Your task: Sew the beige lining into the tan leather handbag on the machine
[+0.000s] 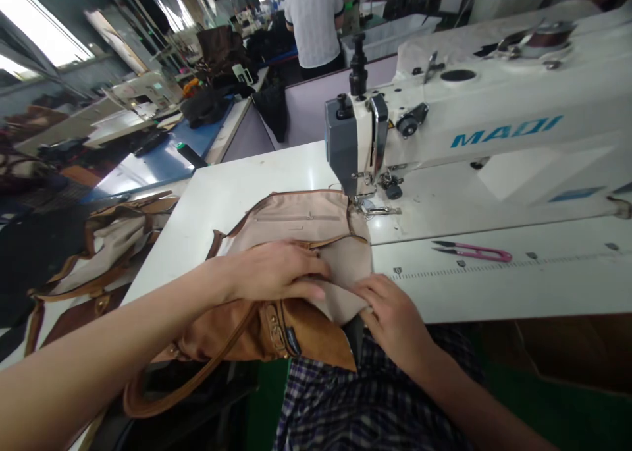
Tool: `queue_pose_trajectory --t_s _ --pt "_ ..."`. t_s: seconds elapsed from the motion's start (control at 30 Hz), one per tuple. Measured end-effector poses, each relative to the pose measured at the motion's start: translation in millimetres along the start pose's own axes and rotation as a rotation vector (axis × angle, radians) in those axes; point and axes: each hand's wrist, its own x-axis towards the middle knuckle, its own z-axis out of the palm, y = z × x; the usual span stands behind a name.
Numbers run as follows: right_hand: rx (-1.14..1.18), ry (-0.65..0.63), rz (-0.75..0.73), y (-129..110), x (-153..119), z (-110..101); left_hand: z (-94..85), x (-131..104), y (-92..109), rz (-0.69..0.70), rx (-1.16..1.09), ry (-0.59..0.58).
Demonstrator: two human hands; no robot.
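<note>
A tan-brown handbag [316, 326] with a beige lining [340, 260] lies at the front edge of the sewing table, its lining spread toward the machine. A zipped inner pocket [296, 218] shows in the lining. My left hand [276, 270] rests over the bag's mouth, thumb on a lining fold and fingers curled into it. Between thumb and fingers, my right hand [395, 316] pinches the lining's right corner. A looped handle [197, 385] hangs over the table edge. Behind the bag, the sewing machine's presser foot [368, 204] stands beside the lining's far right corner.
Pink-handled thread snips [474, 251] lie on the table [444, 293] at right, by a printed ruler scale. More brown bags [93, 273] are heaped at left. The white sewing machine [494, 108] fills the right. A person in a white shirt [316, 23] stands beyond it.
</note>
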Motion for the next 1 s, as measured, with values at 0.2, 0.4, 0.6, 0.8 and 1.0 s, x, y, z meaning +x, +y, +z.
queue_pose_trajectory --t_s 0.2,0.4,0.6,0.8,1.0 --pt "-0.034 -0.098 -0.099 3 -4 -6 49.0 -36 47 0.188 0.463 0.186" --pt "-0.228 -0.098 -0.155 8 -1 -24 80.6 -13 60 0.104 0.483 0.213" --pt "-0.08 -0.126 -0.178 0 6 -23 81.9 13 82 0.319 0.482 0.282" --pt "0.001 -0.005 -0.113 -18 3 6 99.9 21 103 0.251 0.431 0.288" --pt "-0.049 0.078 -0.088 -9 -28 4 104.7 28 102 0.194 0.408 0.204"
